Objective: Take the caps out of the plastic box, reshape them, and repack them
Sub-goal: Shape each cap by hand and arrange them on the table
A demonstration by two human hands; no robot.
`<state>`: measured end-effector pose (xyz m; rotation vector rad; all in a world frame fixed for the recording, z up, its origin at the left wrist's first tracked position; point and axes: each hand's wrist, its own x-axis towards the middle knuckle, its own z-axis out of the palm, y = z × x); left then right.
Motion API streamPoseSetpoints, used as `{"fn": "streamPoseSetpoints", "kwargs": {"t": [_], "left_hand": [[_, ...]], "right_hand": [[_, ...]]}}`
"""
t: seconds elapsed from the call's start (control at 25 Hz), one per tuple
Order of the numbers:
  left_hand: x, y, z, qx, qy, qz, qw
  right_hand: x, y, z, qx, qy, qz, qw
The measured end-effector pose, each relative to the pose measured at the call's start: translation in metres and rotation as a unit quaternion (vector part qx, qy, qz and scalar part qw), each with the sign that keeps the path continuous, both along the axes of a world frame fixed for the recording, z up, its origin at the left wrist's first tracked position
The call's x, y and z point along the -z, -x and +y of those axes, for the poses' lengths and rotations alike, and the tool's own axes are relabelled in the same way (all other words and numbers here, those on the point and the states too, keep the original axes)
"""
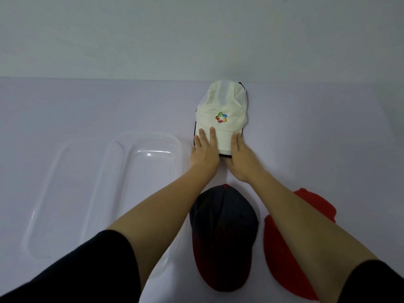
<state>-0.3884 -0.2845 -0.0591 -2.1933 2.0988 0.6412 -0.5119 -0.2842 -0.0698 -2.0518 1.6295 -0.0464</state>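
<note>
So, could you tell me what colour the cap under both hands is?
Cream white cap with black edging and a multicoloured logo; head view.

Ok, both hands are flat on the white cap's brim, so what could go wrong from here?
1. The left hand and right hand press only the brim of the white cap; its crown looks creased and may stay misshapen.
2. The forearms pass over the dark cap and red cap, so pulling back could drag them.
3. The clear box is hard to see and sits by the left arm, so it may get bumped.
</note>
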Motion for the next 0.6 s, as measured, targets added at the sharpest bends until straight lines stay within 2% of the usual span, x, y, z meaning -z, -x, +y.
{"fn": "streamPoseSetpoints", "kwargs": {"t": [0.08,0.2,0.28,0.36,0.48,0.6], "left_hand": [[-0.007,0.003,0.004,0.025,0.054,0.004,0.998],[-0.025,0.007,0.012,0.069,0.127,0.034,0.989],[-0.042,0.004,0.014,0.095,0.152,0.063,0.982],[-0.058,-0.004,0.013,0.114,0.159,0.103,0.975],[-0.074,-0.01,0.023,0.126,0.165,0.215,0.954],[-0.083,-0.001,0.038,0.1,0.17,0.349,0.916]], "right_hand": [[-0.009,0.0,0.0,0.034,0.039,-0.047,0.998],[-0.032,-0.001,-0.002,0.139,0.095,-0.092,0.981],[-0.049,0.001,0.003,0.142,0.13,-0.076,0.978],[-0.062,0.005,0.013,0.102,0.164,-0.06,0.979],[-0.079,0.01,0.029,0.074,0.186,-0.095,0.975],[-0.091,0.005,0.043,0.105,0.177,-0.212,0.955]]}}
